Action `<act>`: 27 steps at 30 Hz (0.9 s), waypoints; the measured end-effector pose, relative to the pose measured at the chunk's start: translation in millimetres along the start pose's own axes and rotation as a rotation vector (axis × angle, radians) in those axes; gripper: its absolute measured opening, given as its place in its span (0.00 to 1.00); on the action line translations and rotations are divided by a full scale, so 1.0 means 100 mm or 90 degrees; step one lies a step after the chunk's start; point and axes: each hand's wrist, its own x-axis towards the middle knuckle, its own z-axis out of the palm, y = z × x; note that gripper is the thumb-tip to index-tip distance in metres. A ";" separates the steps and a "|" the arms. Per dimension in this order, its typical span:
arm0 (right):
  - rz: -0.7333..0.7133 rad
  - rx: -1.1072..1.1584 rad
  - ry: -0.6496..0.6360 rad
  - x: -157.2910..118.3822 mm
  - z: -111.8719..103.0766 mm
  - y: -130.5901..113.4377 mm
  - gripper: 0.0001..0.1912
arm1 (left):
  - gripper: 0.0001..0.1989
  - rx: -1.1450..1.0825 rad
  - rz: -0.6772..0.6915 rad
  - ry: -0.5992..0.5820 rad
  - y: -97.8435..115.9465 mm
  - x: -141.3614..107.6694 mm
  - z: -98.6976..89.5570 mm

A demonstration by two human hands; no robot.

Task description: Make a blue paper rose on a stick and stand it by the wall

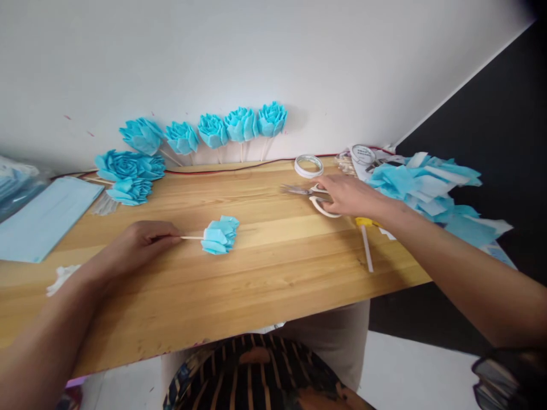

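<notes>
My left hand (147, 246) pinches the thin wooden stick (192, 237) of a small blue paper flower (220, 234), held low over the middle of the table. The flower's head points to the right. Farther right, my right hand (346, 196) has its fingers at the white handles of a pair of scissors (318, 199), gripping them. The blades point left and look slightly apart. I cannot tell whether the scissors touch the table. Just behind them lies a roll of white tape (308, 166).
Several finished blue flowers (212, 131) on sticks lean against the wall, and more flowers (128, 171) lie at the left. A folded light blue sheet (51, 213) is at far left. Cut blue and white pieces (427, 185) pile up at right, near a yellow-and-white glue gun-like tool (366, 242).
</notes>
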 end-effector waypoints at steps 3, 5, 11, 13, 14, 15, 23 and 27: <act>0.121 0.042 0.045 -0.02 -0.10 -0.20 0.33 | 0.16 0.004 -0.004 -0.007 -0.04 0.01 0.01; 0.254 0.061 0.078 0.00 -0.14 -0.18 0.34 | 0.17 0.006 0.012 -0.003 -0.09 0.02 0.02; 0.367 -0.049 -0.015 0.10 -0.19 -0.01 0.29 | 0.19 0.035 0.059 0.003 -0.14 0.04 0.03; 0.299 -0.106 0.016 0.15 -0.24 -0.19 0.22 | 0.19 0.037 0.063 0.002 -0.12 0.05 0.03; 0.259 -0.110 0.044 0.19 -0.25 -0.33 0.21 | 0.19 0.038 0.064 0.003 -0.11 0.05 0.03; 0.232 -0.089 0.049 0.23 -0.26 -0.48 0.20 | 0.20 0.038 0.063 0.003 -0.11 0.05 0.03; -0.019 0.323 -0.086 0.73 0.10 -1.44 0.14 | 0.19 0.016 0.059 0.002 -0.12 0.03 0.03; 0.001 0.357 -0.081 0.83 0.18 -1.59 0.14 | 0.17 0.014 0.091 0.001 -0.12 0.02 0.03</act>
